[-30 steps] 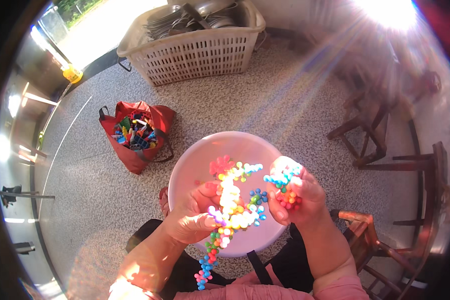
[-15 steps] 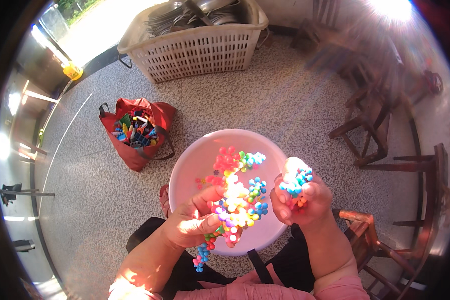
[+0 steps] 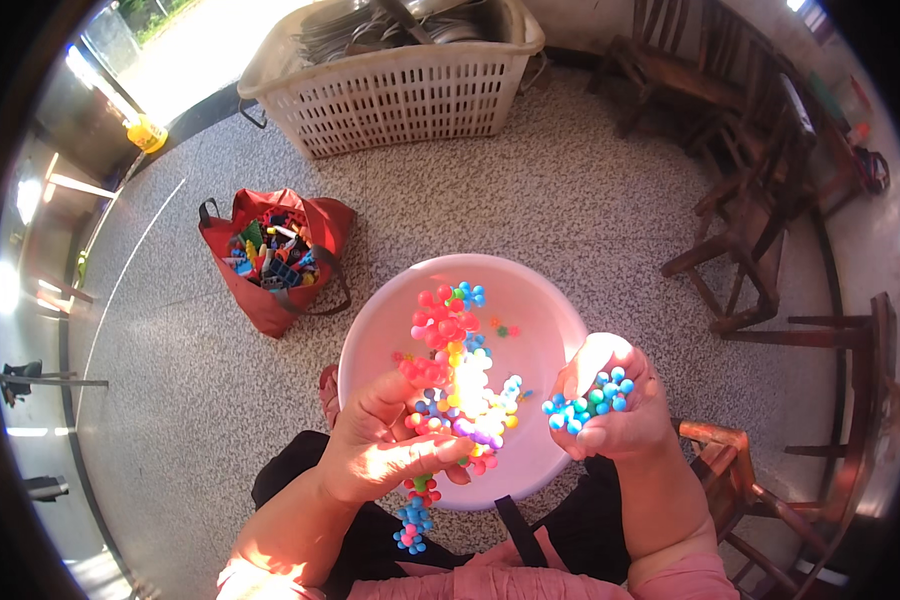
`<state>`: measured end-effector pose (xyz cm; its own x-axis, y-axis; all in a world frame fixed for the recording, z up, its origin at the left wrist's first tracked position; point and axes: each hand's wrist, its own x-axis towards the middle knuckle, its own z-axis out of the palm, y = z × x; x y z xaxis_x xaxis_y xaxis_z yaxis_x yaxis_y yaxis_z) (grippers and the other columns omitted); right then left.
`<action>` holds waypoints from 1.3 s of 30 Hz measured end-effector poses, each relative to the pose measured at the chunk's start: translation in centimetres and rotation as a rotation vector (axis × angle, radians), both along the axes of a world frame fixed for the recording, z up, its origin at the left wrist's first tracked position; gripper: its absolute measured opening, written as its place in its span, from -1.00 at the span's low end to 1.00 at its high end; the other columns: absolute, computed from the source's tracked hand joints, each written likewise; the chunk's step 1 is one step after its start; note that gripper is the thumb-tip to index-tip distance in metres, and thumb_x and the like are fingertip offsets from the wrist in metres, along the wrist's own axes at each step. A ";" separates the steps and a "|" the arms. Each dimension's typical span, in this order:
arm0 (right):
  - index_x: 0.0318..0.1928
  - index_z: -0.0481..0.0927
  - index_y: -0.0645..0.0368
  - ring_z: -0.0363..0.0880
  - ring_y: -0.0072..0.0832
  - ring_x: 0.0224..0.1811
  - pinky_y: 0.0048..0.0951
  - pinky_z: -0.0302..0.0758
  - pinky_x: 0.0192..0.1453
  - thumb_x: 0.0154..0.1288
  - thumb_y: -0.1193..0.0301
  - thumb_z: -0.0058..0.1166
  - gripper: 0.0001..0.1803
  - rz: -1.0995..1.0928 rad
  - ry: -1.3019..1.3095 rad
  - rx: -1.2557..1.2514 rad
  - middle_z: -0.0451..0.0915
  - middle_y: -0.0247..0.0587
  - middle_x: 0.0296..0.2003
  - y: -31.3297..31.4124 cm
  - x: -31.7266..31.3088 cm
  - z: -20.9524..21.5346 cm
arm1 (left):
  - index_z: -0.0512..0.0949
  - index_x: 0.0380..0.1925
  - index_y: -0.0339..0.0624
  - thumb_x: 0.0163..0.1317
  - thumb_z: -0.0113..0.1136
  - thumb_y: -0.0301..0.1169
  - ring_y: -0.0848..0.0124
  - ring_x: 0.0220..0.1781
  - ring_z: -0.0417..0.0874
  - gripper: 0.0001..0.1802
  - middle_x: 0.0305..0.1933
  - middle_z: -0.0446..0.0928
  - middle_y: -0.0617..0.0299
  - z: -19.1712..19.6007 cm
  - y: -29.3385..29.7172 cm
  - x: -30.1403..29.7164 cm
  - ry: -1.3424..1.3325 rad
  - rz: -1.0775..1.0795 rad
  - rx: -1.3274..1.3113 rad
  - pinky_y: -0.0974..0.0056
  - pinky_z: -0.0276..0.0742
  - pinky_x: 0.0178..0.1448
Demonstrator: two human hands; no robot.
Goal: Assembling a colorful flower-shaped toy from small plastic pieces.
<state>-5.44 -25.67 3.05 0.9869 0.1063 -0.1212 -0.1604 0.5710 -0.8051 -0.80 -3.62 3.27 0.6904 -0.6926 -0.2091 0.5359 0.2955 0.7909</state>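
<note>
My left hand (image 3: 385, 440) grips a branching cluster of joined plastic ball-cluster building pieces (image 3: 445, 325), in red, yellow, blue, purple and green. Bright sunlight washes out its middle. A blue tail of the cluster hangs below the hand. Cupped to the right, my right hand (image 3: 625, 405) holds several loose blue ball-cluster pieces (image 3: 595, 395), a greenish one among them. Both hands are above a pink basin (image 3: 560, 300), apart from each other. A few small pieces (image 3: 505, 328) lie on the basin's floor.
A red bag (image 3: 260, 305) full of mixed toy parts stands open on the speckled floor (image 3: 450, 190). Behind it is a white slatted basket (image 3: 400, 110) holding metal ware. Wooden chairs (image 3: 740, 270) line the right side, and a wooden stool (image 3: 715, 440) stands by my right arm.
The cluster in my left hand has turned, its red end now pointing up and away. My right hand has rolled more palm-up, showing more of the blue pieces.
</note>
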 end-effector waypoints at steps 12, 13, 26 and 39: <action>-0.34 0.54 0.27 0.53 -0.58 -0.33 -0.57 0.46 -0.27 -0.25 0.62 0.34 -0.65 -0.057 -0.318 -0.424 0.55 -0.21 -0.38 0.8 -0.5 1.2 | 0.31 0.05 -0.26 0.00 0.18 -0.68 0.41 -0.19 0.58 -0.46 -0.16 0.51 0.13 -0.7 -0.4 -0.4 -0.077 0.053 0.121 0.39 0.56 -0.25; -0.31 0.52 0.29 0.53 -0.59 -0.33 -0.59 0.47 -0.27 -0.23 0.62 0.34 -0.63 -0.088 -0.300 -0.458 0.55 -0.19 -0.38 1.1 -0.6 1.5 | 0.31 0.05 -0.28 -0.01 0.20 -0.68 0.43 -0.16 0.56 -0.44 -0.14 0.51 0.15 -0.7 -0.5 -0.6 -0.100 0.114 0.106 0.38 0.55 -0.20; -0.23 0.57 0.26 0.39 -0.76 -0.62 -0.73 0.32 -0.54 -0.21 0.55 0.35 -0.60 -0.042 -0.431 -0.598 0.55 -0.36 -0.50 0.7 -0.4 0.7 | 0.33 0.05 -0.27 -0.06 0.29 -0.56 0.42 0.01 0.46 -0.40 -0.03 0.45 0.18 -1.7 0.0 -0.3 -0.181 0.089 -0.007 0.30 0.41 0.07; -0.23 0.51 0.34 0.60 -0.48 -0.45 -0.56 0.52 -0.47 -0.08 0.64 0.22 -0.68 0.001 -0.538 -0.251 0.54 -0.04 -0.32 1.4 -0.7 0.1 | 0.11 0.18 -0.30 0.12 0.12 -0.49 0.27 0.15 0.38 -0.38 0.13 0.33 0.04 -2.7 0.4 -0.5 -0.335 0.070 -0.196 0.17 0.30 0.19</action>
<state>-6.16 -24.28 3.19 0.9166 0.1403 0.3744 0.3070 0.3526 -0.8840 -1.33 -3.27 0.58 0.7451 -0.6456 0.1675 0.2309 0.4852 0.8434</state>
